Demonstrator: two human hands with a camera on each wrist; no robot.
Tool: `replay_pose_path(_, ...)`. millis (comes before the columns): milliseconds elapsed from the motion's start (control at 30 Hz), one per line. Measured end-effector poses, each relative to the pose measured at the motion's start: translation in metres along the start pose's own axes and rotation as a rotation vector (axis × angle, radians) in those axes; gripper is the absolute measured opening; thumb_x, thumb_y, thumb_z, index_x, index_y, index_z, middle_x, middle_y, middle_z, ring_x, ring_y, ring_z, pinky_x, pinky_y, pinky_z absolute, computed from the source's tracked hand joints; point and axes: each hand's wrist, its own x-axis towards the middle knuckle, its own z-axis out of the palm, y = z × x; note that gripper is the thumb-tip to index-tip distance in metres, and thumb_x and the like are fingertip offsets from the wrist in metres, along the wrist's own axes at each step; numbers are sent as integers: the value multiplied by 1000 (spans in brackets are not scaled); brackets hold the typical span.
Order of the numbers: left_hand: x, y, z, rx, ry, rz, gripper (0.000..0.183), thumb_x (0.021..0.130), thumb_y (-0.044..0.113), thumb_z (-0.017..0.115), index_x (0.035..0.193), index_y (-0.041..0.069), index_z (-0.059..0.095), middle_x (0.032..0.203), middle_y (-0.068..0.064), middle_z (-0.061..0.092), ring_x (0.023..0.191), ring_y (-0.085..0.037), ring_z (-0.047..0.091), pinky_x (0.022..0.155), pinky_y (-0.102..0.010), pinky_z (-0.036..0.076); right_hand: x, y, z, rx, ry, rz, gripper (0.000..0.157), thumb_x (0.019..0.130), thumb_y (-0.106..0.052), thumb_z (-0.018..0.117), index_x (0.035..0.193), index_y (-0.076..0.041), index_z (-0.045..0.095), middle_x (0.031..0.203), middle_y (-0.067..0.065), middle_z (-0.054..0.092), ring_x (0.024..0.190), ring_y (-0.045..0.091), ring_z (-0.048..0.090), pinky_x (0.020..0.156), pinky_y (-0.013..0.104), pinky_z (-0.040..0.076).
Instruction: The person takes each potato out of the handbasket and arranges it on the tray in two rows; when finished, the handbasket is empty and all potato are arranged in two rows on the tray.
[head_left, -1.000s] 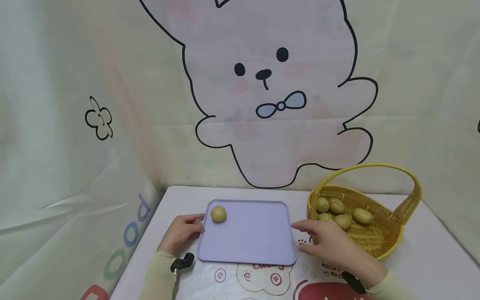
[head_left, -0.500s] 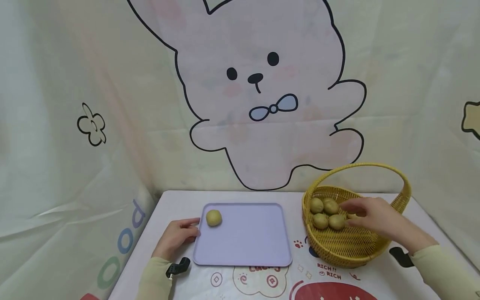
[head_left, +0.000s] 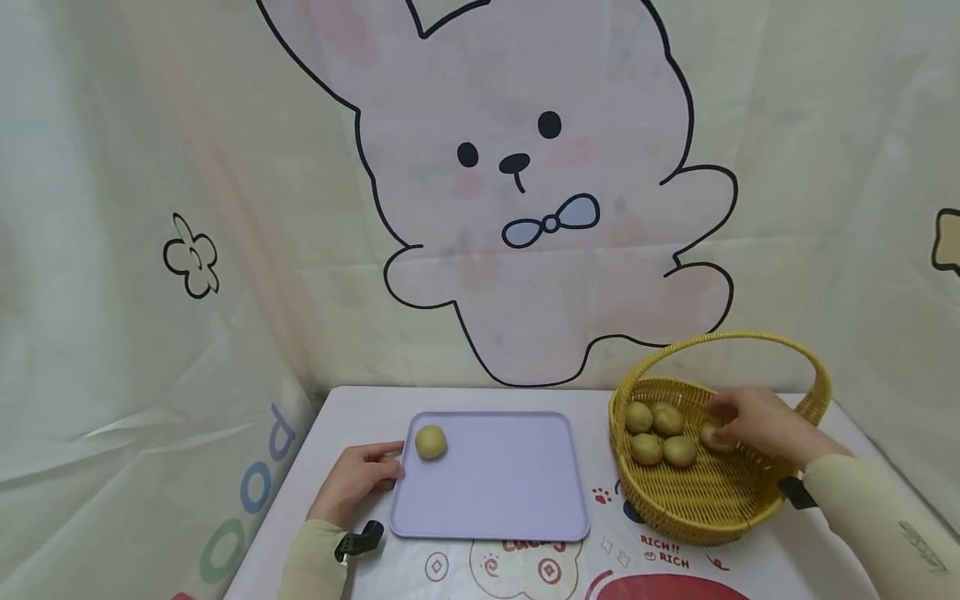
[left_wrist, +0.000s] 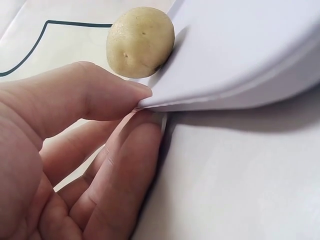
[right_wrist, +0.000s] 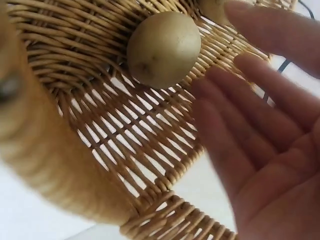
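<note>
A pale lilac tray (head_left: 495, 483) lies on the table, with one potato (head_left: 431, 442) near its far left corner. My left hand (head_left: 358, 479) pinches the tray's left rim; the left wrist view has the thumb (left_wrist: 120, 92) above the edge and fingers (left_wrist: 131, 165) beneath. To the right, the yellow wicker basket (head_left: 697, 500) holds several potatoes. Over its right part reaches my right hand (head_left: 761, 423), its fingers spread beside a single potato (head_left: 716, 437). In the right wrist view that potato (right_wrist: 164, 50) sits on the weave just beyond the fingertips.
The basket's tall handle (head_left: 738, 336) arches over it, its right foot close to my right wrist. Behind the table hangs a curtain (head_left: 540, 275) with a cartoon figure. Printed drawings mark the tablecloth (head_left: 525, 567) at the front.
My right hand has moved right from beside the tray into the basket, then lower toward the lone potato. The left hand stays at the tray's rim. The head view has shifted slightly.
</note>
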Motion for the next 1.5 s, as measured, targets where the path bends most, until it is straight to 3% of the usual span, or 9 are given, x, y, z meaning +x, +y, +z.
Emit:
replay_pose_path(333,1,-2,-1,1,-6,-12,55,80,8,84,135,8,77,97,-5,77,86,-14,70,74,-25,61,8,5,-4,14,-87,85,46,87,-14,83,125,11,73,117,27,76,111,44,70,96,63,57)
replay_pose_path(433,2,-3,-1,5,-8,-11,55,81,9,84,135,8,76,97,-4,77,86,-14,70,75,-26,61,10,4,-3,3,-90,91,42,86,-13,83,121,9,76,115,25,77,105,39,71,91,58,59)
replay_pose_path(633,3,-4,-2,13,-7,-8,54,81,10,85,135,9,77,97,-4,76,87,-14,69,74,-26,60,14,2,0,15,-99,111,29,76,-7,83,105,-1,80,99,11,75,87,25,62,76,38,53)
replay_pose_path(967,1,-1,-2,-29,-16,-4,53,80,6,82,133,8,77,94,-4,74,85,-14,69,74,-26,60,5,-5,6,81,-147,176,12,72,-1,78,83,-6,75,79,3,62,75,22,57,60,38,49)
replay_pose_path(1167,2,-1,-3,-39,-30,1,52,81,6,82,132,8,78,92,-3,73,85,-14,69,74,-25,60,4,-3,11,48,-161,156,24,63,1,74,65,-14,56,66,-2,49,64,17,46,55,32,36)
replay_pose_path(1267,3,-3,-3,-42,-34,6,52,81,6,83,132,8,78,92,-3,73,86,-15,69,74,-25,61,4,-2,13,17,-157,143,31,64,-1,73,62,-18,48,62,-5,41,61,14,41,55,30,31)
replay_pose_path(1500,3,-2,-3,-27,-18,2,52,80,8,85,131,8,78,92,-3,72,82,-15,69,72,-26,60,0,-7,11,39,-149,178,27,70,-5,80,63,-16,56,61,-5,43,60,14,44,53,30,35)
